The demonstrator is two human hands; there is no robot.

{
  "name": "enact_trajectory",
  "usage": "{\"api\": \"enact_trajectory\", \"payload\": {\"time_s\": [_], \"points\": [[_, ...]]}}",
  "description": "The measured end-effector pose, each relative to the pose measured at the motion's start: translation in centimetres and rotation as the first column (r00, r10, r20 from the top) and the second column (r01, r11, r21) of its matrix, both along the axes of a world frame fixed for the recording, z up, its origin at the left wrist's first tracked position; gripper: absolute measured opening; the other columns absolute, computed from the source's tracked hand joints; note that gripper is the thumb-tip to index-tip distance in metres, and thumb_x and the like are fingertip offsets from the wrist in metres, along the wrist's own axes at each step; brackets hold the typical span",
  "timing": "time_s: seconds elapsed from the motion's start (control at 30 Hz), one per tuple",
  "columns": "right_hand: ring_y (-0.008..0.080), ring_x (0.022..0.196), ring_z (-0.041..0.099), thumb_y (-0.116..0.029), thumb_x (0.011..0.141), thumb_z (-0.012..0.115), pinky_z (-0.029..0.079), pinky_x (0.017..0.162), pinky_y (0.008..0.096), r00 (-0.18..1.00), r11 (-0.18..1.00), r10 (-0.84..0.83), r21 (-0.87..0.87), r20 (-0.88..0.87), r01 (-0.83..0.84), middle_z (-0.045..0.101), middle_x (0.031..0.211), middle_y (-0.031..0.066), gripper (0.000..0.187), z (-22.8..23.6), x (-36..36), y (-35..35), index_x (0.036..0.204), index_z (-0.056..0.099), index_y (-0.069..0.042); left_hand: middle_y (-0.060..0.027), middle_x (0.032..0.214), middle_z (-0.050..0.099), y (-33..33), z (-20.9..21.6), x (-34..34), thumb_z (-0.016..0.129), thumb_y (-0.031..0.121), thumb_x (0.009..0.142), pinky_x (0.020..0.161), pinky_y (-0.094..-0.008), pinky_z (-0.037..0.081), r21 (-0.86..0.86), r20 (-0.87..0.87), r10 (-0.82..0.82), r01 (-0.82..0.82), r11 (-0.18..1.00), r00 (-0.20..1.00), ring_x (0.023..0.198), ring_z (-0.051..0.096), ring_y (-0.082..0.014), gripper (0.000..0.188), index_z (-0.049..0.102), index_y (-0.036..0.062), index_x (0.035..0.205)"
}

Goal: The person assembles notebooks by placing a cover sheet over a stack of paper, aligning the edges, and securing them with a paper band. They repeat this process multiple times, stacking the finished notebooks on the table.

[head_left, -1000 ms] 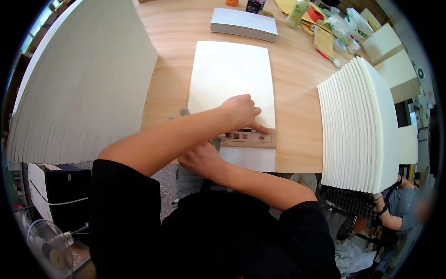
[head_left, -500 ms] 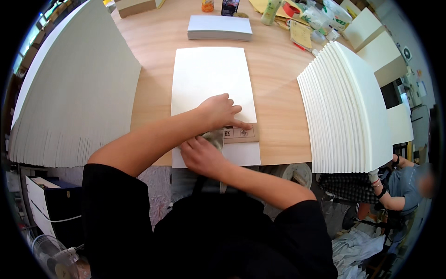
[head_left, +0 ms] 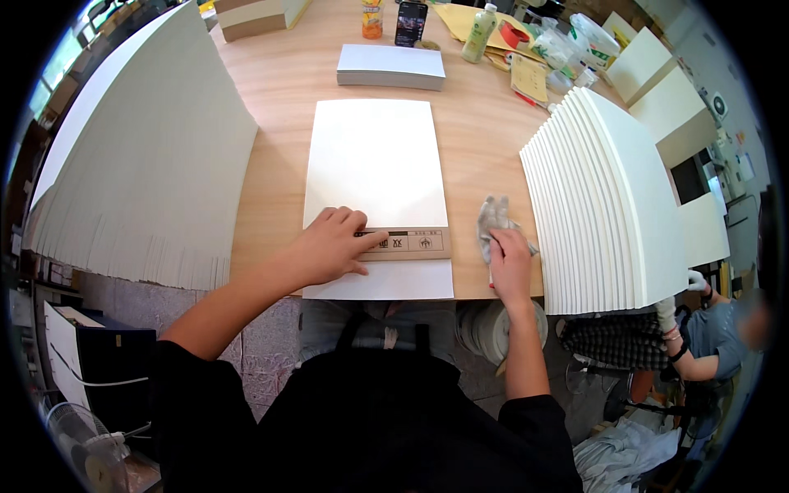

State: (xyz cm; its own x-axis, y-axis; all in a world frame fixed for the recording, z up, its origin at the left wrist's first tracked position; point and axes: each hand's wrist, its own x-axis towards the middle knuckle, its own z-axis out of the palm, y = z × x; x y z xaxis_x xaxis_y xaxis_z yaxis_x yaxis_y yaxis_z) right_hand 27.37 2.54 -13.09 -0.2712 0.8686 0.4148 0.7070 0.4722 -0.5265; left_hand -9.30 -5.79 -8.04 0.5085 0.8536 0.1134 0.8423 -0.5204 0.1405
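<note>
A large white sheet or board [head_left: 374,164] lies on the wooden table in front of me. Across its lower part runs a brown printed strip [head_left: 426,246], and white paper shows below that. My left hand [head_left: 329,246] rests on the left end of the strip with its fingers spread, covering that end. Off to the right, my right hand [head_left: 511,259] grips a grey work glove [head_left: 495,215] at the table surface, near the right-hand stack. The glove's fingers lie spread beyond my closed fingers.
Tall white paper stacks [head_left: 148,156] rise on the left, and thick white bundles [head_left: 583,205] on the right. Farther back are a smaller stack [head_left: 390,67], a phone [head_left: 410,23], bottles [head_left: 479,34] and red tape [head_left: 514,34]. Another person [head_left: 711,329] works at far right.
My right hand has swung from the sheet's left side to the table at right with the glove. My left hand has slid left along the strip, baring more of its right part.
</note>
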Motion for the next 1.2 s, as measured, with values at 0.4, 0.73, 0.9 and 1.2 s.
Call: {"api": "enact_trajectory", "payload": {"time_s": [0.4,0.73,0.9,1.2], "points": [[0.018,0.075,0.069,-0.029,0.108,0.062,0.056,0.055,0.0256,0.768,0.558,-0.427,-0.807,-0.478,-0.192,0.072,0.106,0.0189,0.039,8.0,-8.8,5.5,0.125,0.065,0.005,-0.0004,0.097,0.076,5.4,9.2,-2.2,0.071,0.012,0.086,0.121,-0.0517,0.039,0.386,-0.173,0.23,-0.149,0.91,0.958,0.121,0.066,-0.0205,0.002,0.07,0.0137,0.085],[0.0174,0.076,0.073,-0.021,0.109,0.059,0.059,0.055,0.0234,-0.021,0.463,-0.332,-0.143,-0.943,-0.875,0.072,0.113,0.0162,0.026,17.7,-26.4,2.3,0.124,0.065,-0.001,0.0027,0.137,0.069,-7.6,33.2,-5.4,0.07,0.019,0.097,0.128,-0.061,0.021,0.767,-0.426,0.517,-0.008,0.642,0.742,0.145,0.049,-0.0269,0.008,0.075,0.0245,0.1],[0.0176,0.091,0.073,-0.019,0.107,0.061,0.063,0.08,0.0332,-0.068,0.329,0.02,0.07,-0.998,-0.942,0.073,0.104,0.0086,0.021,28.2,-37.8,3.4,0.12,0.063,-0.004,0.002,0.143,0.068,-18.5,33.7,-20.4,0.067,0.018,0.098,0.13,-0.0519,0.027,0.91,-0.173,0.746,-0.186,0.371,0.642,0.148,0.049,-0.0243,0.031,0.076,0.0248,0.127],[0.0095,0.055,0.06,-0.039,0.094,0.081,0.04,0.045,0.0218,0.275,0.332,0.51,-0.108,-0.815,-0.937,0.069,0.081,0.0063,0.051,29.7,-45.9,-1.5,0.109,0.063,0.007,-0.0058,0.143,0.066,-28.1,25.0,-35.0,0.073,0.064,0.086,0.119,-0.0421,0.043,0.106,0.744,0.524,-0.848,0.52,0.415,0.138,0.055,-0.0241,0.075,0.068,0.0142,0.141]]}}
